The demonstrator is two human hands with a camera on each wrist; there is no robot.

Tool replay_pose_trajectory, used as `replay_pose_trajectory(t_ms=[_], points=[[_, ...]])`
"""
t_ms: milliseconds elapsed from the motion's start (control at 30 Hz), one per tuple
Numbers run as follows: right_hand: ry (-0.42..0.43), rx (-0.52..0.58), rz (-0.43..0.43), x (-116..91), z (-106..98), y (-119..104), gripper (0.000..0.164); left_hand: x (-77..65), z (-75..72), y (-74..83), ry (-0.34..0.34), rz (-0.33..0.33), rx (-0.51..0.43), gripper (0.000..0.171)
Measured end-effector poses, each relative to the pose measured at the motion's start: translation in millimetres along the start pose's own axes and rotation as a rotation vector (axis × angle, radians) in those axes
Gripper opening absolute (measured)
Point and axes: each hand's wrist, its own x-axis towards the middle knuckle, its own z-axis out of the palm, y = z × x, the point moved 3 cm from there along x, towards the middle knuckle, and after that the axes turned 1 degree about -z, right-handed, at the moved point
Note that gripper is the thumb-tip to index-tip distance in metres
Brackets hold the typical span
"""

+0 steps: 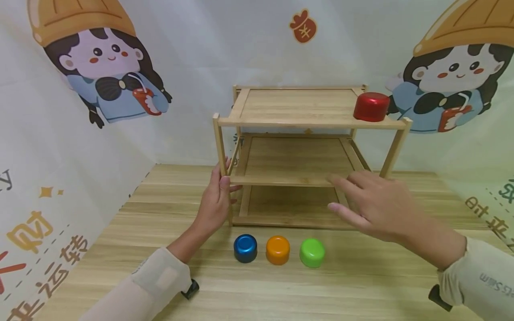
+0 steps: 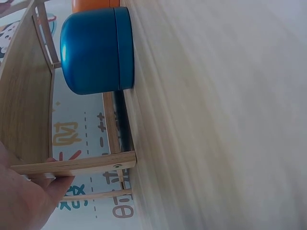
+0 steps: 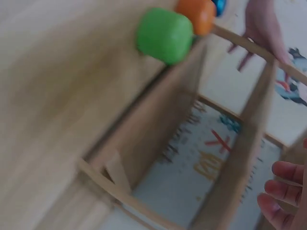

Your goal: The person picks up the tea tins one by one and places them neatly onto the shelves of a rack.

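Note:
A three-tier wooden shelf [image 1: 293,174] stands on the table. My left hand [image 1: 217,200] grips its front left post, thumb in front and fingertips showing behind; in the left wrist view, that hand [image 2: 26,196] is partly out of frame. My right hand [image 1: 377,205] hovers before the shelf's right side, fingers loosely extended and holding nothing. A shiny red canister [image 1: 371,107] sits on the top tier near the right end. Before the shelf, a blue canister [image 1: 245,248], an orange canister [image 1: 278,250] and a green canister [image 1: 312,253] stand in a row.
The wood-grain table [image 1: 353,285] extends in front of the shelf and to both sides. A white printed cloth [image 1: 201,53] with cartoon figures hangs behind and along the sides. Both lower tiers are open at the front.

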Motion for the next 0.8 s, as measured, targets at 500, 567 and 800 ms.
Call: replay_pose_trajectory(t_ms=[500,567,800], points=[[-0.014,-0.019,-0.145,-29.9,66.3,-50.3,0.067,-1.5,-0.6,3.6,0.002,-0.002,0.026,0.048],[-0.018,-0.013,-0.153,-31.9,71.4,-54.2,0.065,-1.3,-0.7,3.4,0.003,-0.005,0.028,0.048],[-0.057,-0.040,-0.151,-38.2,84.2,-60.6,0.065,-0.8,-0.5,2.8,0.007,-0.006,0.029,0.048]])
